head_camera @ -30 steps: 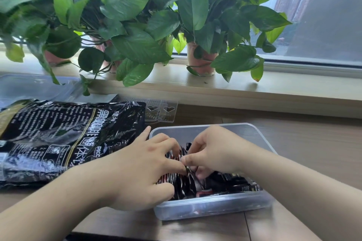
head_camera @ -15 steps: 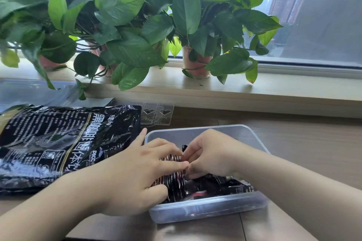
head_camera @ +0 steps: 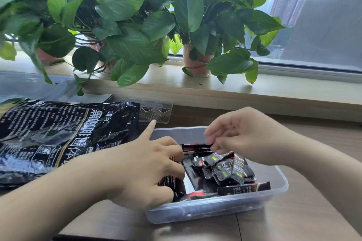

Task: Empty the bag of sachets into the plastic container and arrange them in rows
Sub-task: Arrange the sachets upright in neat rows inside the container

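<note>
A clear plastic container (head_camera: 215, 208) stands on the wooden table in front of me. Inside it, black sachets (head_camera: 225, 168) lie in a loose heap on the right. My left hand (head_camera: 148, 168) reaches in at the left side and grips an upright stack of sachets (head_camera: 170, 182), with its index finger sticking out toward the back. My right hand (head_camera: 246, 135) hovers over the back of the container, fingers loosely curled, with nothing visibly held. The big black bag (head_camera: 58, 137) lies flat to the left of the container.
A clear tray with heart cut-outs (head_camera: 156, 111) lies behind the bag. A clear lid (head_camera: 29, 86) sits at the far left. Potted plants (head_camera: 127, 25) line the raised window sill (head_camera: 274, 92) behind the table. Bare table shows to the right.
My right hand has lifted off the sachets beside my left hand and moved up and right, uncovering the loose heap. My left hand stays on its stack.
</note>
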{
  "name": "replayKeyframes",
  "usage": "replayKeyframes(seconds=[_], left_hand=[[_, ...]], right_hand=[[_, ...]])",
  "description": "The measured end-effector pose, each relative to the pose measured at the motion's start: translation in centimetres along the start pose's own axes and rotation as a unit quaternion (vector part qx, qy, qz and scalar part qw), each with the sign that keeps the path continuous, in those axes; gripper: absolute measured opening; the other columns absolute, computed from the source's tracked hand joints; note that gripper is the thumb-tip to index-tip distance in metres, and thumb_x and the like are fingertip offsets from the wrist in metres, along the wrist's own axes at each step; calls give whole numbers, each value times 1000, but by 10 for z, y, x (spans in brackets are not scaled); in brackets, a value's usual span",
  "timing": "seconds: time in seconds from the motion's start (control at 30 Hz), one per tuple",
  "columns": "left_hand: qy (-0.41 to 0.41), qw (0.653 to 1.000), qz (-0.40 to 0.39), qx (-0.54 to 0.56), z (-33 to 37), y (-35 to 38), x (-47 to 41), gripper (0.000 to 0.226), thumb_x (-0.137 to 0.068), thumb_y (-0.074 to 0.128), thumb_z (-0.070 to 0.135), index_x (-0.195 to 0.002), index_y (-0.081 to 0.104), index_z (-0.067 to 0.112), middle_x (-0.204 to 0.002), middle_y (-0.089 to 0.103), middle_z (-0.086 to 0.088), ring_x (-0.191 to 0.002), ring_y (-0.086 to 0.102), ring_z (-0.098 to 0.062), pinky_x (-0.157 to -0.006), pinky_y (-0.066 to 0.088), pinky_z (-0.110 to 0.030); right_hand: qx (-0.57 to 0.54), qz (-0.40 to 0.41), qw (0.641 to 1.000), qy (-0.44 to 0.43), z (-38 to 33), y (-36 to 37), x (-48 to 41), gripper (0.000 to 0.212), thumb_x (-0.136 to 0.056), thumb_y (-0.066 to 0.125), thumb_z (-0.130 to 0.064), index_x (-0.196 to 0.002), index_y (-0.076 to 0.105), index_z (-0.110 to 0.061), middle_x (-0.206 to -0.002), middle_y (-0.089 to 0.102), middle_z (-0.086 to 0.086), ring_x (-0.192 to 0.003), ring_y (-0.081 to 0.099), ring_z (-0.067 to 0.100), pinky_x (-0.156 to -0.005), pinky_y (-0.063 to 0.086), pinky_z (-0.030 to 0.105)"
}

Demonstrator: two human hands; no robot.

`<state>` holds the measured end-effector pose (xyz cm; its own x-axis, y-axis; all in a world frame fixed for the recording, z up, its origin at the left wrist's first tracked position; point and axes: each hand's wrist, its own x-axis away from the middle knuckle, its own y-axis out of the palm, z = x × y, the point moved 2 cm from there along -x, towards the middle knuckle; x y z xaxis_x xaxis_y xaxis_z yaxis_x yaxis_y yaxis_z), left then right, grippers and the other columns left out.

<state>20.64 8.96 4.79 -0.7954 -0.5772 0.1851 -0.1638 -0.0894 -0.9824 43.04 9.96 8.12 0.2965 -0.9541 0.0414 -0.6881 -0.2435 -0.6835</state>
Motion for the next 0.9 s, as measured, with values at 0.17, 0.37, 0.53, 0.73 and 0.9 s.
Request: replayKeyframes(seconds=[0.17,0.37,0.53,0.73,0.9], left_hand=[[-1,1000,9,23,-2,4,3,68,-72,21,51,-129,56,39,-143,44,20,-144,9,6,-114,-21,-63],[-3,1000,14,24,0,4,4,67,-71,21,50,-127,56,41,-138,47,22,-140,15,9,-115,-25,-58],[-7,1000,19,23,0,4,5,67,-71,21,50,-128,55,43,-137,48,22,-138,18,9,-115,-24,-57],[-9,999,25,24,0,4,5,66,-71,22,50,-127,55,44,-137,48,23,-137,22,7,-116,-23,-57],[-12,999,24,22,1,4,5,66,-72,22,51,-128,54,45,-138,47,24,-136,23,9,-116,-24,-56]], right_hand=[[248,-53,967,-17,16,-21,13,36,-87,69,-11,-108,74,-41,-105,70,-21,-90,70,0,-88,56,24],[358,-114,925,-61,27,-3,3,42,-92,68,-26,-132,62,-38,-128,62,-18,-115,56,9,-101,44,31],[364,-101,923,-76,28,-6,2,28,-91,70,-25,-118,72,-34,-113,71,-14,-85,51,-2,-84,44,18],[348,-154,923,-62,23,-20,15,46,-83,68,-24,-123,65,-46,-114,66,-28,-101,54,-10,-81,42,5],[372,-140,915,-70,25,-11,8,47,-74,81,-30,-118,67,-40,-104,66,-23,-85,57,-6,-69,41,3]])
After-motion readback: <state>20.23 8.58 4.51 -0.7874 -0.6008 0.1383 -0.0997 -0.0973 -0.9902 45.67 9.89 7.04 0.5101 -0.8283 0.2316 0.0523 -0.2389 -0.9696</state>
